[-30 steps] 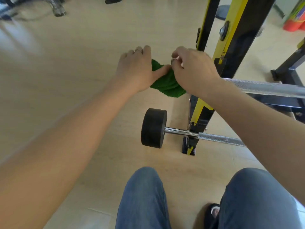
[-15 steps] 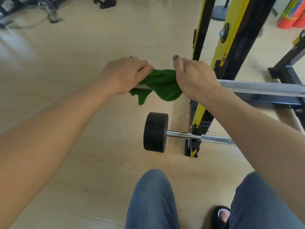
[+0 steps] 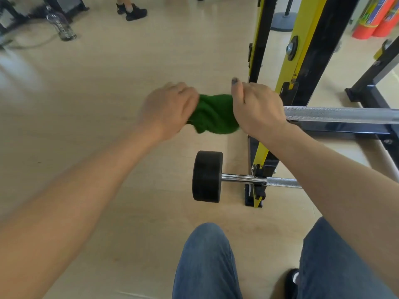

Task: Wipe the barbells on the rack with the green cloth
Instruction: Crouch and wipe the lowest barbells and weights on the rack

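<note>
Both bare forearms are reaching forward and converging over the left end of the upper barbell (image 3: 341,115). The left hand (image 3: 168,110) is lying knuckles-up, slightly blurred, its fingers curling round the left end of the green cloth (image 3: 212,114). The right hand (image 3: 257,108) is gripping the cloth's right end, fingers wrapped over it and the thumb sticking up.

The green cloth is bunching between the two hands, bundled where the bar's end should be; the bar end itself is hidden under it. To the right of the right hand, the knurled steel shaft is running off toward the frame's right edge, past the yellow-and-black rack upright (image 3: 302,61). Below the hands, a lower barbell (image 3: 244,179) is sitting in the rack, carrying a black weight plate (image 3: 207,175) at its left end.

Pale wooden floor (image 3: 108,83) is lying beneath everything. Jeans-clad knees are showing at the bottom. A plastic bottle (image 3: 61,26) is standing far left, with a bystander's black shoes (image 3: 132,10) near the top and red cylinders (image 3: 373,20) in the top right corner.
</note>
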`<action>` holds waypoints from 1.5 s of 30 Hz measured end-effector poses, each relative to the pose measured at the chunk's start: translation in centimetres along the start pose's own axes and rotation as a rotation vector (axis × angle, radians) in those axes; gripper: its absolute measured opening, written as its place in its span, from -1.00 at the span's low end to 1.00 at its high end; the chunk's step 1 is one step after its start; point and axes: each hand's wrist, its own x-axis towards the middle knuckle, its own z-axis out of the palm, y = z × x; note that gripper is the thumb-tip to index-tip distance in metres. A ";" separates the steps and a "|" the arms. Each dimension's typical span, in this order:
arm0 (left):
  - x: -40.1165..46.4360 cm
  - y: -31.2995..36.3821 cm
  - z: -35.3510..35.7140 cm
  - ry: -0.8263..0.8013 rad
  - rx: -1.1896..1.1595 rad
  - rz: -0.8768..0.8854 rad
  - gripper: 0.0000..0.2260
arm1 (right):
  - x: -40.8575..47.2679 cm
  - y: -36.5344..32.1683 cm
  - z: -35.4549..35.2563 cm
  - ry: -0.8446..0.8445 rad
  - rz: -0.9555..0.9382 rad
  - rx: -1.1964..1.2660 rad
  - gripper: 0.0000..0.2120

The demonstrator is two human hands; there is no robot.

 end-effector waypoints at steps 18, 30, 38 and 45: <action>-2.2 -1.1 -0.1 -0.030 0.070 0.080 -0.54 | -0.5 0.4 -0.6 -0.004 0.009 0.181 -0.48; -1.1 8.3 0.2 0.182 -0.382 0.193 -0.81 | -0.4 0.4 -0.7 0.003 0.063 0.289 -0.40; -0.6 4.6 0.0 -0.048 0.176 -0.189 -0.28 | -0.7 0.0 -0.1 0.079 0.040 0.204 -0.40; 3.4 8.3 1.5 -0.003 0.154 0.047 -0.46 | -0.2 -0.2 0.6 0.136 0.094 0.161 -0.58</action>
